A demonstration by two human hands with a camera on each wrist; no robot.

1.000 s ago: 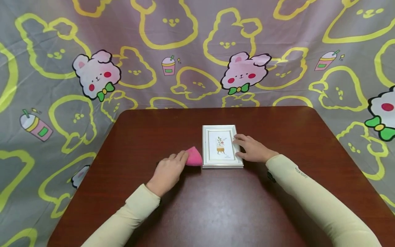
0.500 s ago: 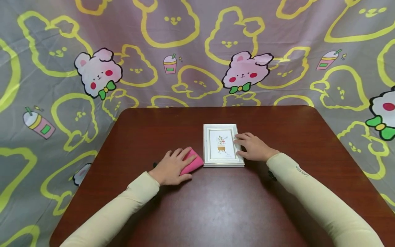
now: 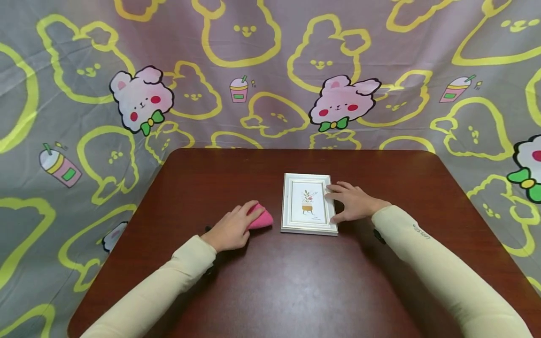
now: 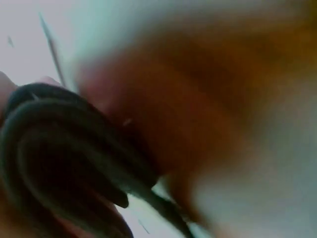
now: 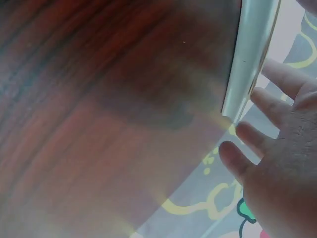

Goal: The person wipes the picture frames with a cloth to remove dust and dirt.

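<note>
curtain (image 3: 270, 65): printed, behind table | table (image 3: 270, 281): brown | frame (image 3: 308, 204): white; lies face up on table | right hand (image 3: 355, 203): fingers spread, grasping nothing; fingertips at right border of frame | left hand (image 3: 230, 228): fingers curled over cloth, grasping it | cloth (image 3: 260, 219): pink; near frame, left of it, apart

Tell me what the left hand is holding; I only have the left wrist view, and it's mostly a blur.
Observer: In the head view, the left hand holds a pink cloth.
Operator: And where is the right hand?
Observer: The right hand is at the right edge of a white picture frame.
Operator: Is the cloth touching that frame?
Observer: No, a narrow strip of bare table shows between them.
</note>
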